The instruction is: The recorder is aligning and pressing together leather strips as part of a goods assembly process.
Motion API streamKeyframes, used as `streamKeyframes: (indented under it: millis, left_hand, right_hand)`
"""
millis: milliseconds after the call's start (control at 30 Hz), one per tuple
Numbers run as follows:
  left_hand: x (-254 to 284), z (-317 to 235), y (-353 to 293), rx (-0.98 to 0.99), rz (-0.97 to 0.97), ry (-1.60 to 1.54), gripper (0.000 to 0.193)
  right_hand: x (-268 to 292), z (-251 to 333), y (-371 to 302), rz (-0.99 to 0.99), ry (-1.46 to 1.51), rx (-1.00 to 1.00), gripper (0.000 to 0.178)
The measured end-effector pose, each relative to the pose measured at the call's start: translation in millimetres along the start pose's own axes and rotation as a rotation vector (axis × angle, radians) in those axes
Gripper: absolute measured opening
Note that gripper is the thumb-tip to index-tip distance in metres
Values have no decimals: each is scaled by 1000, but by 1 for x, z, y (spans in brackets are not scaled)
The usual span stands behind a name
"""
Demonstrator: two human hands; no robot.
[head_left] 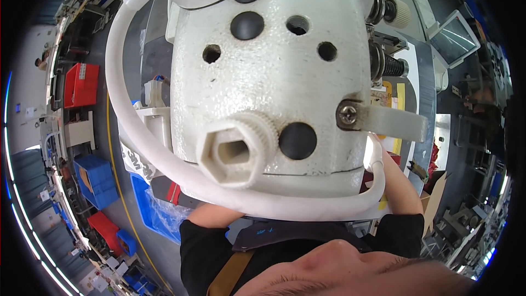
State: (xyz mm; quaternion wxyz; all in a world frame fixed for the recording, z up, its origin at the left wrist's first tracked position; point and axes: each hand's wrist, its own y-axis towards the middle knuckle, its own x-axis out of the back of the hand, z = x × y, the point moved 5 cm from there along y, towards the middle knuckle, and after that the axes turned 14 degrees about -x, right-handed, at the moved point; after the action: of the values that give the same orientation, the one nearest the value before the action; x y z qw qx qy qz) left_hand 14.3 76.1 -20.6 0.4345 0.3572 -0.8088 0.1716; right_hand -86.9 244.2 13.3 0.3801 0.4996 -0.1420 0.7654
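Note:
The top of a white sewing machine head fills the middle of the view, very close to the camera. It carries a hexagonal white knob, several black plugs and a screw with a white bracket. A white flexible tube loops around its left side and under its near edge. My left forearm and right forearm reach in beneath the machine head from dark sleeves. Both hands are hidden behind the machine, so what they touch cannot be seen.
Thread tension knobs stick out at the machine's upper right. A small tilted screen stands at the far right. To the left are a red bin, blue bins and a blue tray with clear plastic.

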Motion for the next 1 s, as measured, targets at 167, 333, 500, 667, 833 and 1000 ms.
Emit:
streamKeyframes:
  millis: [167, 333, 500, 667, 833, 1000]
  left_hand:
    - [-2, 4, 0, 24, 17, 0, 76]
    - [-7, 3, -4, 60, 35, 0, 76]
    - [-9, 3, 1, 68, 48, -10, 77]
    - [-15, 1, -11, 161, 37, 11, 78]
    - [19, 0, 10, -52, -170, 246, 54]
    - [21, -6, 11, -170, -234, 392, 50]
  right_hand:
    - [2, 1, 2, -15, -27, 0, 26]
    - [7, 3, 5, -38, 62, -5, 26]
    - [5, -5, -1, -36, -6, -5, 26]
    - [-5, -8, 3, 32, 163, -81, 26]
    - [-11, -12, -4, 83, 214, -195, 35]
    - [7, -1, 1, 125, 104, -146, 41]
